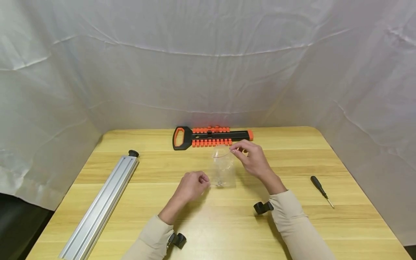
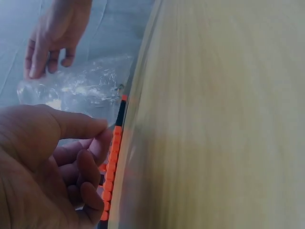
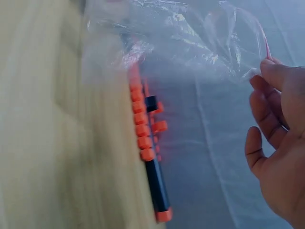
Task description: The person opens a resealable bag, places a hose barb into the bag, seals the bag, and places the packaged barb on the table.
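Observation:
A clear plastic zip bag (image 1: 224, 169) with a red line near its mouth is held up over the table between both hands. A few small shiny pieces (image 1: 219, 184) lie at its bottom. My right hand (image 1: 255, 159) pinches the bag's upper right corner between thumb and forefinger, as the right wrist view shows at the red-lined edge. The left hand (image 1: 192, 185) is at the lower left corner, thumb and forefinger tips together on it. In the left wrist view the bag (image 2: 90, 88) stretches behind the left fingers, its film creased and glossy.
At the table's back lies a black and orange tool (image 1: 211, 135) with a loop handle and rows of orange blocks. A silver aluminium rail (image 1: 100, 209) with a black knob (image 1: 133, 153) lies on the left, a black-handled screwdriver (image 1: 320, 187) on the right. Pale curtains (image 1: 208, 72) surround the table.

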{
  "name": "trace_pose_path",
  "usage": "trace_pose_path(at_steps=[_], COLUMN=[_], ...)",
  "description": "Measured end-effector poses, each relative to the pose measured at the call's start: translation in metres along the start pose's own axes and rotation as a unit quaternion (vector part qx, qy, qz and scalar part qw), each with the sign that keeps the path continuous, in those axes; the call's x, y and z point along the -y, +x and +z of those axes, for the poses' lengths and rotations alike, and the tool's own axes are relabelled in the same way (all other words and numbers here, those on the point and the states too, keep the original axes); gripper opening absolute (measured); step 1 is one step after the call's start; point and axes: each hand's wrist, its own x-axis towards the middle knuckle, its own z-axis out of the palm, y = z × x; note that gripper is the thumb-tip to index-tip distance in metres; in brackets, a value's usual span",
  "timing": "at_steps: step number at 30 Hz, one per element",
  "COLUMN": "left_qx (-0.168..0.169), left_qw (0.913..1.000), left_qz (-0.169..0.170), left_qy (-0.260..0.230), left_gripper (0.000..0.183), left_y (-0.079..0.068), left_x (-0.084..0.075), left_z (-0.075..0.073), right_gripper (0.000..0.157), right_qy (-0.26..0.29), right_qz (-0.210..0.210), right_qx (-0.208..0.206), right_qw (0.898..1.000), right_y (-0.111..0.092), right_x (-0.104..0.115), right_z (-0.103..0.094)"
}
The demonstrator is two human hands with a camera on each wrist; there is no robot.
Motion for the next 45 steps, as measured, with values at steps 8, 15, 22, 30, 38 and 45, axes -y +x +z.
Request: trace_pose_path(at_steps=[8,15,22,30,38,45], left_qx=[-0.006,-0.016,0.003,-0.106,-0.202,-0.256], left_qw=[0.9998,0.9998,0.9995,0.979,0.9584,0.9419], left_qz=[0.011,0.012,0.032,0.141,0.182,0.198], left_qy=[-0.013,0.004,-0.005,-0.102,-0.087,-0.091], left_gripper=[0.006,0.009,0.002,0.026,0.014,0.016], left_y=[0.0,0.002,0.006,0.008,0.011,0.013], left_x=[-0.006,-0.008,-0.006,-0.016,-0.029,-0.034], left_z=[-0.001,-0.001,0.0,-0.018,-0.019,-0.017], right_gripper=[0.008,0.015,0.017,0.01,0.011,0.019], right_qy=[0.03,0.085,0.104,0.103,0.111,0.101], right_qz=[-0.062,-0.104,-0.114,-0.089,-0.065,-0.001], right_qx=[-0.045,-0.078,-0.076,-0.087,-0.094,-0.043], right_qw=[0.997,0.988,0.985,0.987,0.987,0.994], right_y=[-0.002,-0.005,-0.006,-0.006,-0.012,-0.022], right_x=[0.013,0.021,0.025,0.025,0.023,0.014], right_z=[-0.007,-0.014,-0.014,-0.014,-0.01,-0.003])
